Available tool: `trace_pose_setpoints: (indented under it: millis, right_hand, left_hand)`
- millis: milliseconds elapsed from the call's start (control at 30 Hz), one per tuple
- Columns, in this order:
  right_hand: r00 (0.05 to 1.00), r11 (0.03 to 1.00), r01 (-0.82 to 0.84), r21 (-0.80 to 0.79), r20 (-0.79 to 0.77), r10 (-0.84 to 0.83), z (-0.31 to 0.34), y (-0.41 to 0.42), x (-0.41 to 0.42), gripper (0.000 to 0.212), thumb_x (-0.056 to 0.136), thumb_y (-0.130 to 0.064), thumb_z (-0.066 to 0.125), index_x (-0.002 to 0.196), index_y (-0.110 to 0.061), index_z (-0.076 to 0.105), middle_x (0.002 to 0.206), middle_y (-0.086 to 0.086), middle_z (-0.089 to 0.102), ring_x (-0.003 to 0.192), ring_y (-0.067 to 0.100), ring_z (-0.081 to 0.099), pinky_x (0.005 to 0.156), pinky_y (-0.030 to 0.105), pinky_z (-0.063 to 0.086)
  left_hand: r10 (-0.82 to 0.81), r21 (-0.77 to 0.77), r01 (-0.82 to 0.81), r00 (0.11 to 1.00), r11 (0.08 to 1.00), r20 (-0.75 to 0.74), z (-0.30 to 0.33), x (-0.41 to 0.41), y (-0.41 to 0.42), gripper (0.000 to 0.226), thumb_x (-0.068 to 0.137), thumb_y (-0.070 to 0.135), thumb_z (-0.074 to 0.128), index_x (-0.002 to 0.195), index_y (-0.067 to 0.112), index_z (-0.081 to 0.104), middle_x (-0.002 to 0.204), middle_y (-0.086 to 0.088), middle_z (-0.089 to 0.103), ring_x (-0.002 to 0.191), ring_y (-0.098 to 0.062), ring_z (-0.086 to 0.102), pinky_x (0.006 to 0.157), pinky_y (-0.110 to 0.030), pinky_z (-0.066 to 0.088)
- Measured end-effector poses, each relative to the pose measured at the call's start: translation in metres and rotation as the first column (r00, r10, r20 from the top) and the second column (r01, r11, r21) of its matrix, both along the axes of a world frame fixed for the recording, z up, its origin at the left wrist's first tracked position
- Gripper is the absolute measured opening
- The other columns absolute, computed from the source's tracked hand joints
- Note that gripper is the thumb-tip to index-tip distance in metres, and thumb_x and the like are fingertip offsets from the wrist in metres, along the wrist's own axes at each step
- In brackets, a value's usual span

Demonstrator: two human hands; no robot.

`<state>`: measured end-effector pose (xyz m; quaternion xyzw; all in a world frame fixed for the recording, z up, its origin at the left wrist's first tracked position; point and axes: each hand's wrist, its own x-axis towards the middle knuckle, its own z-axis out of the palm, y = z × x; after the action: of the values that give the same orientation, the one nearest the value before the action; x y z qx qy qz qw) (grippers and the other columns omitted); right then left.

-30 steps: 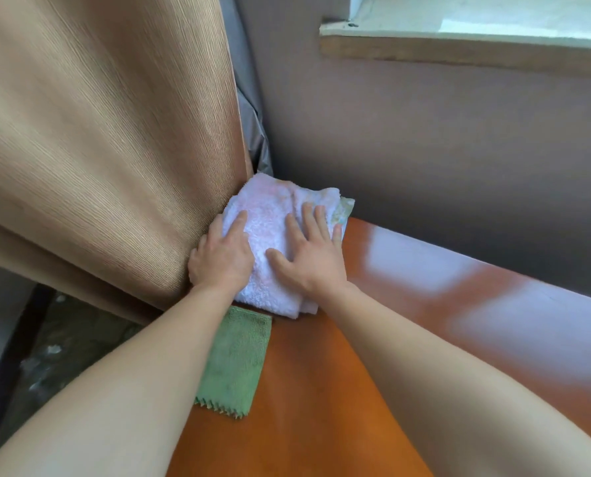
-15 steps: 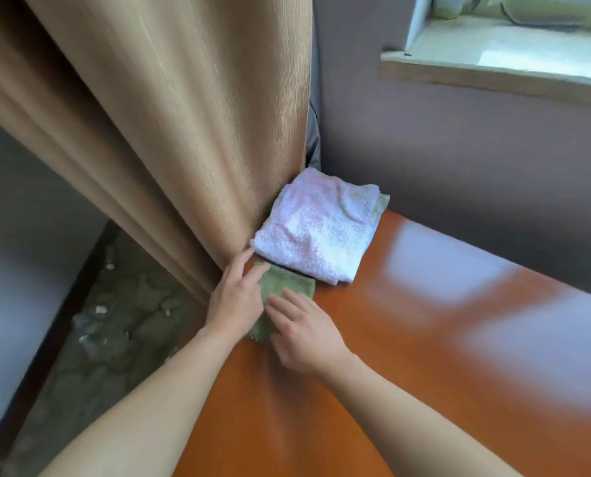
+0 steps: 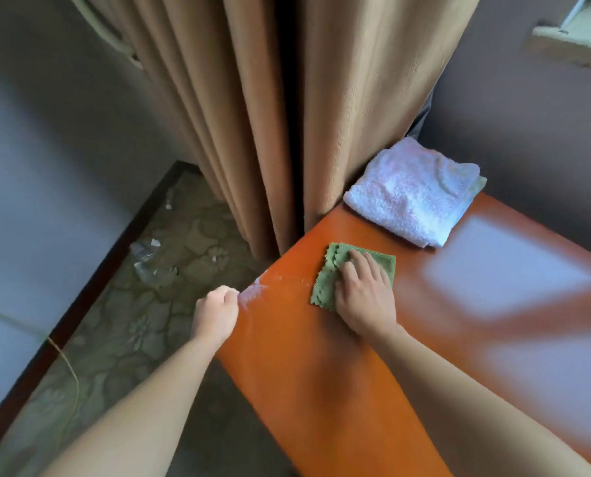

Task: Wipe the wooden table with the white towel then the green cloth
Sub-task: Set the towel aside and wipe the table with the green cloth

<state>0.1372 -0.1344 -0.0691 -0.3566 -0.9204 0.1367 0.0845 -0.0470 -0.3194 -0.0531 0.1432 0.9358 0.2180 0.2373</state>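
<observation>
The orange-brown wooden table (image 3: 321, 366) fills the lower right. A folded white towel (image 3: 414, 194) lies at its far corner, against the curtain and wall, with no hand on it. The small green cloth (image 3: 328, 280) lies flat on the table nearer me. My right hand (image 3: 364, 294) presses down on the green cloth, fingers spread over its right half. My left hand (image 3: 216, 315) is curled into a loose fist at the table's left edge, beside a whitish smear (image 3: 256, 290) on the wood; nothing shows in it.
A tan pleated curtain (image 3: 287, 115) hangs at the table's far left corner. A grey wall (image 3: 528, 132) backs the table, with a window ledge (image 3: 576, 46) at top right. Patterned floor (image 3: 149, 287) with bits of litter lies left of the table.
Both hands left the white towel and went to the green cloth. Now the right hand alone holds the cloth, farther onto the table; the left hand drew back to the edge.
</observation>
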Motion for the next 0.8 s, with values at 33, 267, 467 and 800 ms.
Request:
trace_pose_setpoints:
  millis: [33, 267, 467, 800]
  right_hand:
    - [1.0, 0.999, -0.011, -0.036, -0.004, 0.011, -0.002, 0.002, -0.004, 0.028, 0.087, -0.022, 0.052, 0.111, -0.008, 0.058, 0.143, 0.014, 0.049, 0.133, 0.038, 0.04, 0.106, 0.049, 0.035]
    - [0.986, 0.996, 0.035, -0.084, 0.166, -0.021, -0.009, 0.021, -0.045, 0.061, 0.1, -0.047, 0.017, 0.156, -0.026, 0.008, 0.164, -0.001, -0.001, 0.15, 0.022, -0.007, 0.12, 0.044, 0.001]
    - [0.976, 0.996, 0.005, -0.091, 0.218, 0.015, -0.01, 0.021, -0.074, 0.059, 0.1, -0.05, 0.016, 0.155, -0.031, 0.009, 0.164, -0.002, -0.003, 0.149, 0.021, -0.01, 0.119, 0.046, -0.002]
    - [0.923, 0.935, -0.345, -0.085, 0.15, 0.354, -0.015, -0.15, -0.087, 0.059, 0.1, -0.047, 0.025, 0.153, -0.02, 0.027, 0.161, 0.0, 0.019, 0.15, 0.024, 0.005, 0.117, 0.048, 0.008]
  left_hand:
    - [0.04, 0.031, -0.041, 0.999, 0.999, 0.03, -0.001, -0.004, -0.003, 0.033, 0.095, 0.035, 0.035, 0.096, 0.025, 0.066, 0.105, -0.005, 0.066, 0.089, -0.022, 0.053, 0.077, -0.033, 0.043]
    - [0.224, 0.133, -0.258, 0.948, 0.957, 0.227, -0.015, -0.027, 0.002, 0.062, 0.096, 0.052, 0.029, 0.07, 0.018, 0.074, 0.081, 0.0, 0.071, 0.08, -0.019, 0.063, 0.079, -0.033, 0.049]
    - [0.234, 0.151, -0.324, 0.874, 0.934, 0.425, -0.026, -0.04, -0.018, 0.065, 0.1, 0.049, 0.021, 0.089, 0.015, 0.075, 0.092, -0.005, 0.074, 0.082, -0.017, 0.065, 0.068, -0.026, 0.044]
    - [0.318, -0.131, -0.292, 0.907, 0.947, 0.275, -0.027, -0.031, -0.015, 0.067, 0.097, 0.054, 0.018, 0.13, 0.005, 0.051, 0.133, -0.02, 0.052, 0.121, -0.035, 0.048, 0.099, -0.041, 0.034]
